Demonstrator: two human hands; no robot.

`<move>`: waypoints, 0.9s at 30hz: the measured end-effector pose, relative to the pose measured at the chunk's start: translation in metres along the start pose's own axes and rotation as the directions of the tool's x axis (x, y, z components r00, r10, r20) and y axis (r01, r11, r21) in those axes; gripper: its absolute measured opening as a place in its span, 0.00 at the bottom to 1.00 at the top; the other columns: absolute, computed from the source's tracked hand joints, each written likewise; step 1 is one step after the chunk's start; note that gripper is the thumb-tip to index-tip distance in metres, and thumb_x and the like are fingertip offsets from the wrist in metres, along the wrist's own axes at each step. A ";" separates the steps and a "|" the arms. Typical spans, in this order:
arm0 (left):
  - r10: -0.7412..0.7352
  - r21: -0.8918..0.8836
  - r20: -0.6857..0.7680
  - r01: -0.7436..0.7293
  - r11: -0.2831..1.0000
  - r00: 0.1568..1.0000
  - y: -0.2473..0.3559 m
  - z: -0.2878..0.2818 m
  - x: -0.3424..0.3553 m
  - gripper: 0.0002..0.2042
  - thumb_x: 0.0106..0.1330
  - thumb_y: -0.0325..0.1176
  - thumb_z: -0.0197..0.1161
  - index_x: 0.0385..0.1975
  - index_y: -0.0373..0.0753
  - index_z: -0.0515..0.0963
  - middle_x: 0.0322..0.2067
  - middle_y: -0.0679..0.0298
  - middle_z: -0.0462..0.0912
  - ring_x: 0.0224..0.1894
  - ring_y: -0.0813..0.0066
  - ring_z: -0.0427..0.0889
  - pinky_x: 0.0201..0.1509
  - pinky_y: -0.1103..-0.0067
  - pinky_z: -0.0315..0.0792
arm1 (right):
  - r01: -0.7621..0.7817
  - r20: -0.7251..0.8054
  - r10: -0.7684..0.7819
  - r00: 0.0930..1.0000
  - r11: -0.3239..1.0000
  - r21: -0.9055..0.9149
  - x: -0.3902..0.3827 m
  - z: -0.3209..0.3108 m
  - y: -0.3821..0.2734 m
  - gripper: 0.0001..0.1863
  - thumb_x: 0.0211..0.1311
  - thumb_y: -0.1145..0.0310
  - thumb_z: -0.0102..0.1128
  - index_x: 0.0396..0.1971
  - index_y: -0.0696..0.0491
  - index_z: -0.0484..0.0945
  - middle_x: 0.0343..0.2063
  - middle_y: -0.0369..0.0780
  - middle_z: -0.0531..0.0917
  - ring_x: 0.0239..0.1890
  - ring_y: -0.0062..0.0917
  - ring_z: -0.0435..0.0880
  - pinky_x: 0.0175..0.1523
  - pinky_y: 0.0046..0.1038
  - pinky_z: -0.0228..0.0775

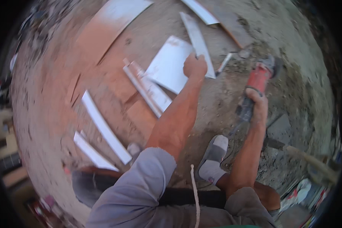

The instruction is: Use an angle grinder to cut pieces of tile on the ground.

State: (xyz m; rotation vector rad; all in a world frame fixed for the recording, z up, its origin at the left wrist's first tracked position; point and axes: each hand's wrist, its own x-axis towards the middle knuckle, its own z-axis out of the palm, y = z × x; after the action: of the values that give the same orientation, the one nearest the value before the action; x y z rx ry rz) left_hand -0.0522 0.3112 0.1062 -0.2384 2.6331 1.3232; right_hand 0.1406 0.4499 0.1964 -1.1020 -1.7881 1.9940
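My left hand [194,68] is closed on the lower part of a narrow white tile strip [197,38], beside a square white tile [166,62] lying on the dusty ground. My right hand [259,100] grips the dark body of a red and black angle grinder [257,78], its disc end pointing away from me. Just left of the grinder lies a short white piece [226,60]. Two long white strips [104,125] stacked with dust [150,93] lie to the left of my left forearm.
A large tile piece [112,24] and another strip [197,9] lie at the back. My feet [214,155] are below. A wooden-handled tool [307,155] and a dark slab [279,125] are at the right. Cluttered materials line both edges, and reddish dust covers the ground.
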 end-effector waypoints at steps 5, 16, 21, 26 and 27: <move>0.224 -0.115 -0.128 -0.239 0.964 0.966 -0.083 -0.089 -0.041 0.17 0.64 0.46 0.59 0.30 0.35 0.80 0.31 0.48 0.82 0.36 0.49 0.81 0.42 0.62 0.72 | 0.079 0.068 -0.080 0.994 0.997 0.028 -0.026 0.017 -0.010 0.16 0.51 0.62 0.67 0.34 0.57 0.76 0.22 0.39 0.81 0.18 0.23 0.80 0.25 0.25 0.73; -0.088 -0.009 -0.390 0.091 0.996 0.917 -0.240 -0.208 -0.128 0.23 0.71 0.48 0.51 0.35 0.30 0.80 0.32 0.43 0.82 0.38 0.48 0.82 0.43 0.61 0.71 | 0.170 0.227 -0.159 0.961 0.985 -0.033 -0.087 0.055 -0.004 0.20 0.48 0.60 0.68 0.35 0.58 0.75 0.21 0.38 0.80 0.19 0.23 0.80 0.26 0.25 0.72; -0.129 0.334 -0.386 0.268 0.904 0.914 -0.236 -0.210 -0.135 0.29 0.66 0.49 0.59 0.63 0.39 0.68 0.67 0.47 0.60 0.69 0.48 0.58 0.67 0.50 0.55 | 0.120 0.279 -0.111 0.954 0.993 -0.017 -0.096 0.068 -0.011 0.22 0.47 0.60 0.68 0.39 0.58 0.76 0.23 0.37 0.79 0.20 0.22 0.79 0.27 0.25 0.72; -0.193 0.329 -0.551 0.424 0.844 0.812 -0.260 -0.244 -0.134 0.38 0.63 0.52 0.62 0.70 0.40 0.58 0.71 0.47 0.50 0.74 0.50 0.46 0.70 0.45 0.46 | 0.138 0.290 -0.141 0.947 0.990 0.031 -0.102 0.068 -0.021 0.24 0.46 0.61 0.68 0.42 0.59 0.77 0.23 0.35 0.79 0.20 0.21 0.78 0.27 0.24 0.72; -0.263 0.326 -0.574 0.511 0.796 0.776 -0.264 -0.257 -0.128 0.40 0.63 0.52 0.63 0.70 0.39 0.56 0.71 0.46 0.50 0.74 0.49 0.45 0.70 0.46 0.46 | 0.133 0.311 -0.139 0.940 0.990 0.040 -0.104 0.072 -0.023 0.24 0.46 0.61 0.68 0.42 0.59 0.77 0.23 0.35 0.79 0.20 0.21 0.78 0.27 0.24 0.72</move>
State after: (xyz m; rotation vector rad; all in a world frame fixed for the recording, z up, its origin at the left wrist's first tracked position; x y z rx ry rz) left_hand 0.1079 -0.0436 0.0822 -1.1372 2.9556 0.4933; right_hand 0.1569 0.3358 0.2528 -0.6615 -1.9283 2.1915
